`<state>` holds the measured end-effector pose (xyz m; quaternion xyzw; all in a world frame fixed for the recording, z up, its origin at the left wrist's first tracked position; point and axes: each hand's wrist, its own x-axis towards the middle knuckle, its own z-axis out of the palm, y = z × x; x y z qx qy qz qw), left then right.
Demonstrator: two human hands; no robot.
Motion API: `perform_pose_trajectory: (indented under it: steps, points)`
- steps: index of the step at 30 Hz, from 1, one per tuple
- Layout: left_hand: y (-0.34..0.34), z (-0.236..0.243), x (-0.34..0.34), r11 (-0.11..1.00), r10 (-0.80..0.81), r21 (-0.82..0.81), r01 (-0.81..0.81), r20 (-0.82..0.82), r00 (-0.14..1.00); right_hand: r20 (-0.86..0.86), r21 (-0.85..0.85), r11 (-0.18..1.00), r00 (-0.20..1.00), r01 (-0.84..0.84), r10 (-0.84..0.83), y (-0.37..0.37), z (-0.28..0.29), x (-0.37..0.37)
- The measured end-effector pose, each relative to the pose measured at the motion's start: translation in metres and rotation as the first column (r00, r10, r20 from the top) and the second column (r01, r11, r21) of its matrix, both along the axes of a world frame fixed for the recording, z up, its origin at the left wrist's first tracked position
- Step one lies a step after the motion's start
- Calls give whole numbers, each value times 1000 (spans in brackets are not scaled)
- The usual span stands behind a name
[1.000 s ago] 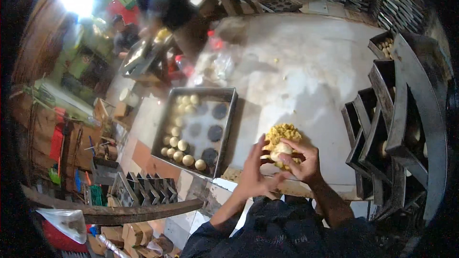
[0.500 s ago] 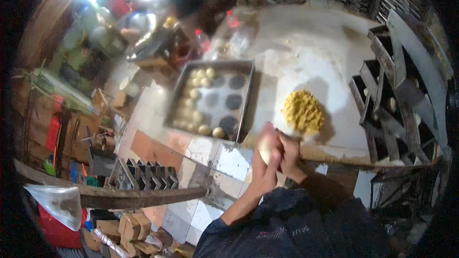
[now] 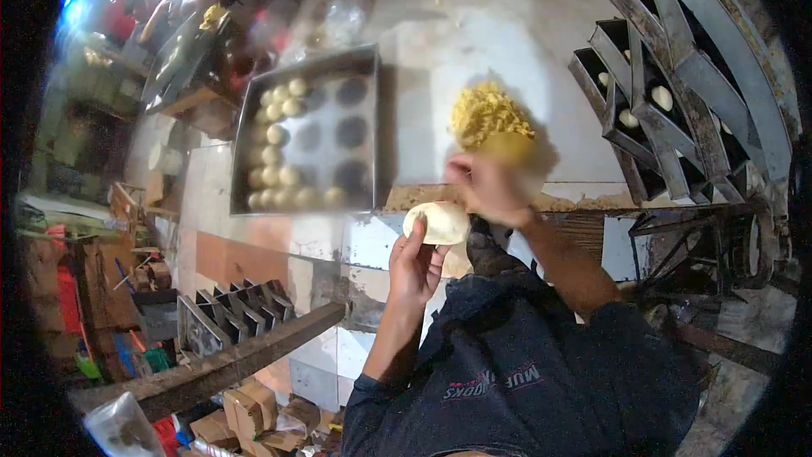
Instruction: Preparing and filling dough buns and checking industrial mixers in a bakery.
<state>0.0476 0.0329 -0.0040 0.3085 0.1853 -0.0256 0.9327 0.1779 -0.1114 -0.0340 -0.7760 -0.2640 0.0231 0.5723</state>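
A flat, pale round of dough [image 3: 444, 221] is pinched by my left hand [image 3: 414, 264], thumb on its face and fingers behind it. This is held up just off the table's front edge. My right hand [image 3: 497, 190] is blurred by motion at the near side of a heap of crumbly yellow filling [image 3: 484, 112] on the tabletop. A smooth yellow smear shows beside its fingers, and whether they hold any filling cannot be made out. To the left, a square metal tray [image 3: 378, 131] carries rows of small pale dough balls [image 3: 271, 155] along its left and near sides.
Stacked metal troughs [image 3: 626, 76], some with pale pieces inside, stand at the right of the table [image 3: 423, 51]. More metal moulds [image 3: 233, 313] sit by a wooden beam [image 3: 254, 351] at lower left. Cardboard boxes [image 3: 251, 406] lie below. Other people's shapes blur at far left.
My hands were together around the dough; now they are apart. The right has moved to the yellow heap, and the dough shows flat in the left. The whole view has shifted.
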Motion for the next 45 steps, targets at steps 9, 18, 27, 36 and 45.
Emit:
perform_pose_trajectory:
  steps: [9, 18, 27, 36, 45]
  points:
    - [-2, 3, 98, 964, -125, 247, 99, 92, 988, 135, -586, 804, 991, 99, -24, -67, -51, 78]
    - [-36, -16, 169, 925, -88, 362, 114, -89, 992, 176, -475, 869, 982, 140, -63, -67, -52, 93]
    - [-41, -36, 190, 907, -68, 408, 105, -105, 992, -461, 107, 976, 879, 190, -121, -92, -3, 131]
    - [-63, -10, 182, 928, -42, 372, -9, 130, 991, 383, 88, 993, 917, 80, -108, -53, 34, 90]
    - [-19, -13, 79, 281, -114, 887, -365, 409, 905, 256, 169, 983, 960, 68, -111, 19, 80, 2]
